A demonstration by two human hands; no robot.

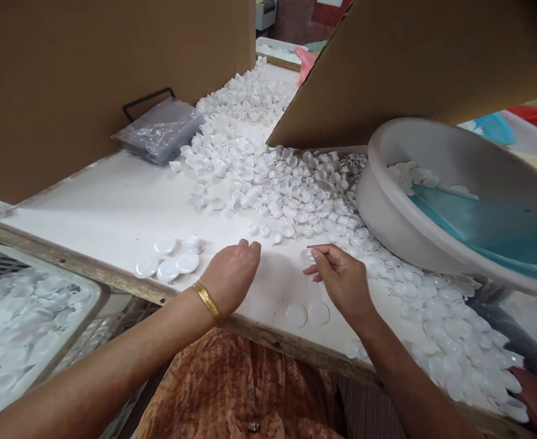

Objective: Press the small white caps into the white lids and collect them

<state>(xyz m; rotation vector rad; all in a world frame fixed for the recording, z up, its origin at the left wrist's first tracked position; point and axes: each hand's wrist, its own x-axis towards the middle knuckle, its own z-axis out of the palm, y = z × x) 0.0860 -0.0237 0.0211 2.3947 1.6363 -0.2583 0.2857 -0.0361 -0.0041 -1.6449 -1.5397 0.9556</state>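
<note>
My left hand (pixel 232 275), with a gold bangle at the wrist, is closed above the white tabletop. Its fingertips point down and away, and what they hold, if anything, is hidden. My right hand (pixel 341 277) pinches a small white cup (pixel 308 255) between thumb and fingers. Two flat white discs (pixel 296 316) lie on the table just below it. Several glossy round white pieces (pixel 187 262) are grouped left of my left hand. A few single cups (pixel 265 231) sit between the hands, in front of a large heap of small white plastic cups (pixel 268 183).
A grey basin (pixel 409 244) with a teal sheet and white pieces inside stands tilted at right. White discs (pixel 451 341) spread below it. Cardboard walls (pixel 89 73) rise behind. A plastic-wrapped pack (pixel 161 131) rests at left. A crate (pixel 85 302) of white pieces stands below the table edge.
</note>
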